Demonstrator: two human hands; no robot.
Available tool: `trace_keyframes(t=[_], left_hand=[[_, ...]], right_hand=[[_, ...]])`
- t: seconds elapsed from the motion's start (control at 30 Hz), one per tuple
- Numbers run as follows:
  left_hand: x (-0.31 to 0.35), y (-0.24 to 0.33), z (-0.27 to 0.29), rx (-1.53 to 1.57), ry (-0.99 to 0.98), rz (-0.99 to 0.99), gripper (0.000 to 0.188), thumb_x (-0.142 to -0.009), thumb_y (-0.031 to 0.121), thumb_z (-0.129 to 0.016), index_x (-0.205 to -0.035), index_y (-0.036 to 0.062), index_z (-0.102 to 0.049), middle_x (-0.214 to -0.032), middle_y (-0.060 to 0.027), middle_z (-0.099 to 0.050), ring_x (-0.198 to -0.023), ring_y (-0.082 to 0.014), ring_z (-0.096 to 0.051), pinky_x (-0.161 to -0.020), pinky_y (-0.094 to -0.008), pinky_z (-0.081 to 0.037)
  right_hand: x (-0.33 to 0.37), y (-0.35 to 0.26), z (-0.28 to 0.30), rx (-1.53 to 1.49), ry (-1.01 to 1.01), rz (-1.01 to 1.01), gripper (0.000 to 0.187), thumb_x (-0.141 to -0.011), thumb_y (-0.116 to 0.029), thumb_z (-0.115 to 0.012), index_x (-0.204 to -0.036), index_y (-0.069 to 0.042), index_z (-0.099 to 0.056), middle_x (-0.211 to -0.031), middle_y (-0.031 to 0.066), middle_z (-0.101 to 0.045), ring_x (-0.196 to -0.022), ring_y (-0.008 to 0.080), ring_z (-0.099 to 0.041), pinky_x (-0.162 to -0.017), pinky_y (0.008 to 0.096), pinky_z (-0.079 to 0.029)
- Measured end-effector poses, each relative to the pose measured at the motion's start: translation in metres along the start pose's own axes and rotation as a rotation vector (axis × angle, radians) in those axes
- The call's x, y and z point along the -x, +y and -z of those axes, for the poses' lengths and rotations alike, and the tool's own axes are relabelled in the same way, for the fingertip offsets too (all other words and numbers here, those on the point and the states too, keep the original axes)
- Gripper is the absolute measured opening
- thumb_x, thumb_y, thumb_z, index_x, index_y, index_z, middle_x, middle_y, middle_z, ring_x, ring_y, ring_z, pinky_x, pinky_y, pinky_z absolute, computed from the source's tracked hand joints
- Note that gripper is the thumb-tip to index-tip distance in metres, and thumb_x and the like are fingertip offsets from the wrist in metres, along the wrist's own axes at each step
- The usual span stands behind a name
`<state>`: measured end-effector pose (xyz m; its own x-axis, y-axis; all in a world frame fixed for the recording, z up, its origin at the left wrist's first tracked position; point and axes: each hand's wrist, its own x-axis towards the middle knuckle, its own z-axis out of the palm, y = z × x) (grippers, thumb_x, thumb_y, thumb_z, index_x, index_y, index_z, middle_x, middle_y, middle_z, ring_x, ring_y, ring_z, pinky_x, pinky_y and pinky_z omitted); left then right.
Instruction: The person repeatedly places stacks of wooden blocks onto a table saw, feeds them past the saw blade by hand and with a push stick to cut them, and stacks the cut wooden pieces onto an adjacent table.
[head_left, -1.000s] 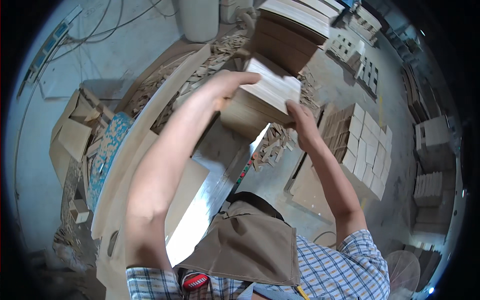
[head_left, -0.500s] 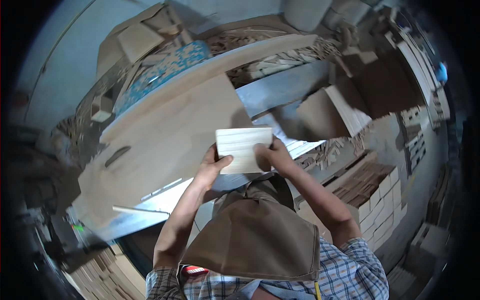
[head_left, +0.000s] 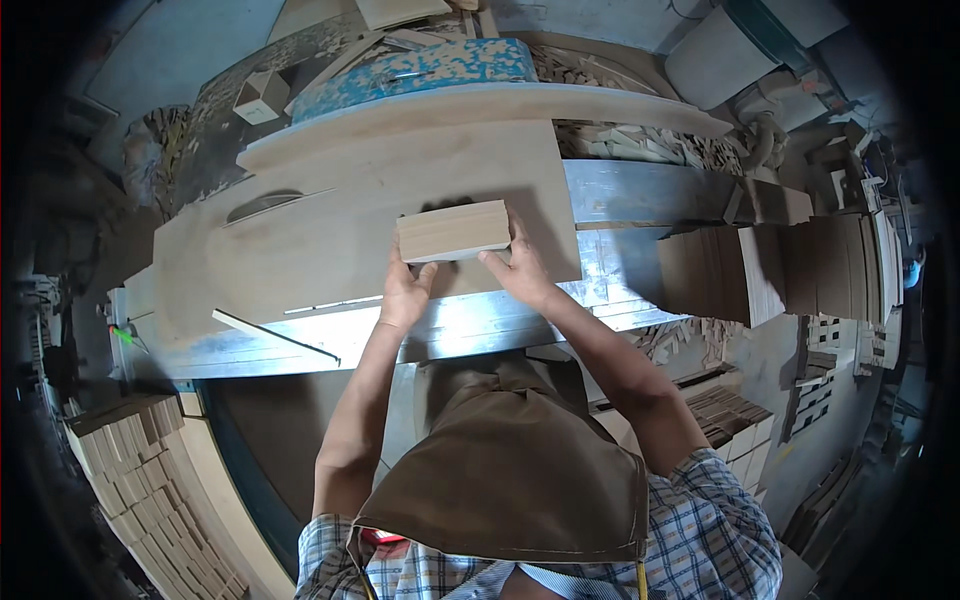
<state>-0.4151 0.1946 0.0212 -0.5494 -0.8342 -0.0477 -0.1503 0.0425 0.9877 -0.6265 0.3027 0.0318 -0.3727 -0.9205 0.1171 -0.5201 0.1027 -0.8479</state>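
A small stack of pale wooden boards (head_left: 455, 231) is held level between my hands, over the brown sheet board that covers the saw table. My left hand (head_left: 405, 290) grips its left end, thumb along the near edge. At the right end my right hand (head_left: 520, 268) closes on it the same way, fingers partly hidden behind. To the left, a round saw blade (head_left: 262, 207) rises through a slot in the sheet board (head_left: 340, 240), well apart from my hands. A thin wood strip (head_left: 275, 335) lies slanted near the table's front edge.
A long wooden fence (head_left: 480, 103) runs along the back, with a blue chipped panel (head_left: 420, 75) and offcuts beyond. Rows of stacked boards (head_left: 710, 275) stand on the right of the metal table (head_left: 630, 190). More stacked wood (head_left: 160, 490) sits at lower left.
The view has turned and levelled out. My hands have carried the boards forward over the sheet board and tilted them, so a plain broad face shows instead of the layered edges.
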Motion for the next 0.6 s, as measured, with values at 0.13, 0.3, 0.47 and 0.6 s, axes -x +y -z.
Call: trace_keyframes(t=[0.13,0.3,0.47,0.6], left_hand=[[0.009,-0.001,-0.001,-0.060,0.000,-0.014,0.087,-0.094,-0.002,-0.066,-0.162,-0.0041,-0.012,-0.154,-0.0217,-0.045,-0.145,-0.0293,-0.043,-0.123,-0.0376,-0.032],[0.001,-0.003,-0.004,-0.090,-0.015,-0.033,0.085,-0.093,-0.001,-0.069,-0.161,-0.0044,-0.018,-0.154,-0.0215,-0.046,-0.145,-0.0290,-0.043,-0.121,-0.0366,-0.034],[0.002,-0.001,0.002,-0.113,0.003,-0.005,0.085,-0.092,0.001,-0.073,-0.160,-0.0047,-0.023,-0.147,-0.0199,-0.053,-0.140,-0.0279,-0.050,-0.118,-0.0351,-0.037],[0.004,0.012,-0.004,0.028,0.041,0.107,0.084,-0.092,0.000,-0.073,-0.159,-0.0049,-0.024,-0.146,-0.0193,-0.054,-0.138,-0.0276,-0.051,-0.117,-0.0350,-0.038]], right_hand=[[0.003,-0.011,0.006,-0.030,-0.040,-0.091,0.091,-0.089,-0.016,-0.074,-0.161,0.004,-0.022,-0.162,0.0270,-0.035,-0.151,0.0377,-0.036,-0.123,0.0411,-0.032],[0.000,-0.010,-0.009,-0.119,0.032,-0.056,0.092,-0.088,-0.016,-0.074,-0.161,0.003,-0.022,-0.161,0.0273,-0.036,-0.150,0.0374,-0.037,-0.123,0.0408,-0.032],[0.007,-0.012,-0.007,-0.058,0.007,-0.060,0.089,-0.088,-0.017,-0.075,-0.160,0.002,-0.025,-0.160,0.0267,-0.038,-0.149,0.0383,-0.039,-0.122,0.0414,-0.033],[0.008,-0.016,-0.002,-0.084,-0.038,-0.088,0.091,-0.089,-0.016,-0.072,-0.161,0.003,-0.021,-0.163,0.0274,-0.031,-0.152,0.0405,-0.033,-0.124,0.0426,-0.031]])
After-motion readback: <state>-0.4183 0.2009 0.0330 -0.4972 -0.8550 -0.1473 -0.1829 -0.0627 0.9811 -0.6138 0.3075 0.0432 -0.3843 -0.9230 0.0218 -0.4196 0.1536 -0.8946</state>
